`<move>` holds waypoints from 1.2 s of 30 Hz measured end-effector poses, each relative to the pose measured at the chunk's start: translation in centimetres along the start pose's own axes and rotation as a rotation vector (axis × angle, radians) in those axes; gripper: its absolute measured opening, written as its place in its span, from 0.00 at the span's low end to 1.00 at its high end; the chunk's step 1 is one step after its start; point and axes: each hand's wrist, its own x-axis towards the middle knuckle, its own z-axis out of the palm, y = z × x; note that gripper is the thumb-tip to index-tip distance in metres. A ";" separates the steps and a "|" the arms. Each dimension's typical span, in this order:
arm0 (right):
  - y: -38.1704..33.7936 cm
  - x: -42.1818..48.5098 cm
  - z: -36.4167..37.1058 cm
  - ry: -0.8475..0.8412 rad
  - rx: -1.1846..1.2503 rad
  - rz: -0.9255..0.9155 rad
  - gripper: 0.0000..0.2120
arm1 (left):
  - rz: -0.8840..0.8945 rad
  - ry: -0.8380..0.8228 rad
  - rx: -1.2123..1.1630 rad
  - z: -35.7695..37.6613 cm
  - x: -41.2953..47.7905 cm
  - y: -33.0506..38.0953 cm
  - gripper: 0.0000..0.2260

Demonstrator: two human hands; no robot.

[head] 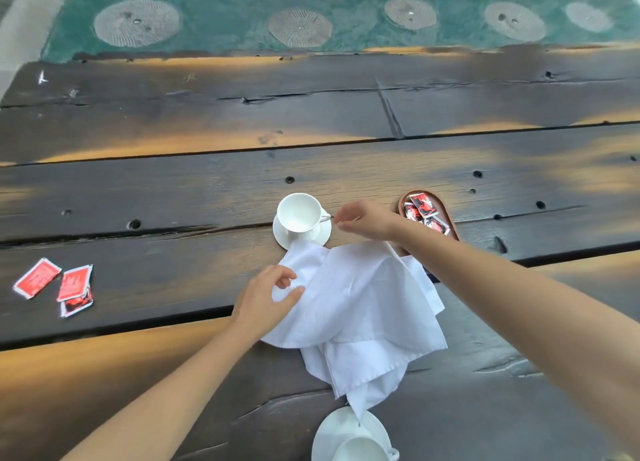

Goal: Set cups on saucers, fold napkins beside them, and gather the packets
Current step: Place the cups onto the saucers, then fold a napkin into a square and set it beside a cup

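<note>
A white cup (298,212) stands on a white saucer (281,232) at the middle of the dark wooden table. A rumpled white napkin (360,308) lies spread in front of it. My left hand (263,296) pinches the napkin's left edge. My right hand (367,219) hovers beside the cup's handle, fingers closed on a thin edge of the napkin. A second cup (363,448) on its saucer (332,429) sits at the bottom edge, with a napkin corner drooping onto it. Three red packets (74,285) lie at the far left. More packets (424,211) fill a brown oval tray (446,214).
The table (311,121) is made of wide dark planks with gaps, cracks and knot holes. Beyond its far edge lies a green floor surface with round patterned discs (136,22).
</note>
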 end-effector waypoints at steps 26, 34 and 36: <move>0.4 -17.1 8.8 0.081 -0.177 -0.217 0.44 | 0.121 0.020 0.108 -0.4 -7.1 6.4 0.05; -4.5 -17.3 9.1 0.422 -0.024 -0.418 0.18 | 0.175 0.228 -0.027 -4.3 -10.5 14.2 0.06; -5.8 -17.7 8.6 0.410 0.044 -0.457 0.17 | 0.192 0.269 -0.012 -5.6 -11.2 15.2 0.03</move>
